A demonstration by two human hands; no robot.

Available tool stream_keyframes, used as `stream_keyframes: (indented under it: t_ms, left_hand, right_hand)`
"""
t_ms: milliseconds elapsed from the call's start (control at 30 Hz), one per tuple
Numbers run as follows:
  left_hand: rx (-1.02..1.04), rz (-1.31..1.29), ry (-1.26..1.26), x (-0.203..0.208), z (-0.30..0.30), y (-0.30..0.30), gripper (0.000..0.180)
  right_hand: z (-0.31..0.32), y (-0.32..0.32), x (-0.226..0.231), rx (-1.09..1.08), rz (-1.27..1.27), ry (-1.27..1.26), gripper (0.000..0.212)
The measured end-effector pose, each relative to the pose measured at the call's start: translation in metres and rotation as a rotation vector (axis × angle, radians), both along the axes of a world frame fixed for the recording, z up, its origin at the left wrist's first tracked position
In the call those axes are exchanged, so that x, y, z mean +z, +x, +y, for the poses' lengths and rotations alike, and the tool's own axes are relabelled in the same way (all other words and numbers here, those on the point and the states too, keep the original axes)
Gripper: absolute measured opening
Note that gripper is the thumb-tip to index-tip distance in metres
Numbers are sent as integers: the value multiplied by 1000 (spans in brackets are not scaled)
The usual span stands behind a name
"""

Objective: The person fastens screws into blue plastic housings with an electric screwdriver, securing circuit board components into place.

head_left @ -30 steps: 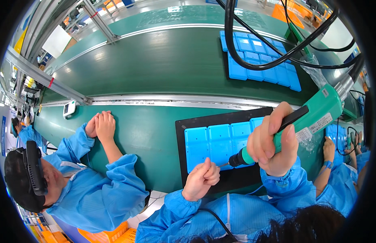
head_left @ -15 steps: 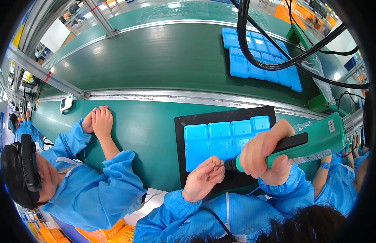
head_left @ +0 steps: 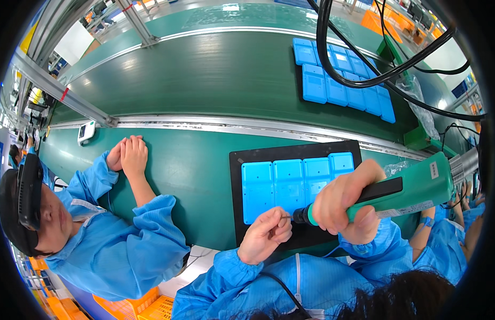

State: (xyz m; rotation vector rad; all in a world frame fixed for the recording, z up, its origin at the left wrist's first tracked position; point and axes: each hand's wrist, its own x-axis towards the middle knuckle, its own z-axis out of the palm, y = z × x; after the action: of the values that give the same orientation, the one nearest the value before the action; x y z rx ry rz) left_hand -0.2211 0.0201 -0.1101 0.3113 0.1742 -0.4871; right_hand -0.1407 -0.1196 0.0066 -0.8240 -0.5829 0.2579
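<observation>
Right hand [head_left: 346, 205] is gripping the green driver [head_left: 418, 186], which is sitting flatter than a second ago; left hand [head_left: 263, 236] is pinching the bit [head_left: 287, 217] by the blue cases' [head_left: 258, 186] near edge, so probably not driving yet.

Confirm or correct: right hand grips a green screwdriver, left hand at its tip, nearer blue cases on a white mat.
Not white: the head view shows the nearer blue cases on a black mat. The right hand does grip a green screwdriver, the left hand at its tip.
</observation>
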Motion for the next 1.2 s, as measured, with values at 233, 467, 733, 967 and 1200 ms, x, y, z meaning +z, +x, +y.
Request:
stream_keyframes:
  t_ms: [233, 467, 733, 967, 1200]
  left_hand:
    - [-29, 153, 137, 13, 8, -2, 34]
    - [-109, 96, 310, 17, 23, 6, 28]
    - [-4, 95, 420, 10, 38, 22, 36]
    - [-10, 157, 467, 11, 26, 42, 35]
    - [-52, 162, 102, 3, 28, 54, 32]
  right_hand:
    - [13, 23, -6, -149, -92, -2, 30]
    - [34, 66, -43, -324, -111, -92, 18]
    - [40, 72, -52, -269, -65, -109, 20]
    - [43, 75, -61, -270, -23, -161, 20]
    - [50, 71, -62, -380, -78, -353, 18]
